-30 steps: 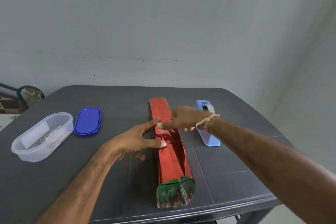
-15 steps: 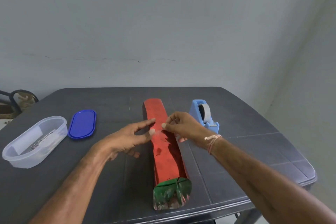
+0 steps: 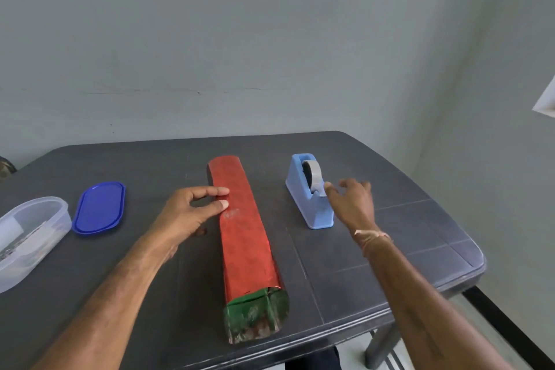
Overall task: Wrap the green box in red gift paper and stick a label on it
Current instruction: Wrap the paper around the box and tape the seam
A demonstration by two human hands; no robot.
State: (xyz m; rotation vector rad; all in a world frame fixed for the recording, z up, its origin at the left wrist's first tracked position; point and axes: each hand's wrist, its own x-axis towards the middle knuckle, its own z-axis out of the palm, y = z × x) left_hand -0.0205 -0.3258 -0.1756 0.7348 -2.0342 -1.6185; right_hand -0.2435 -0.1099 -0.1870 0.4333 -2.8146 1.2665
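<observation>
Dark table carries the wrapped box pointing away, green end nearest.

Left hand stretches thumb and forefinger forward, while the right hand reaches out, fingers loosely spread

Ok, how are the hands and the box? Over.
Left hand open, touching box. Right hand open at tape dispenser. Box red-wrapped, near end shows green. Nothing in the way.
</observation>
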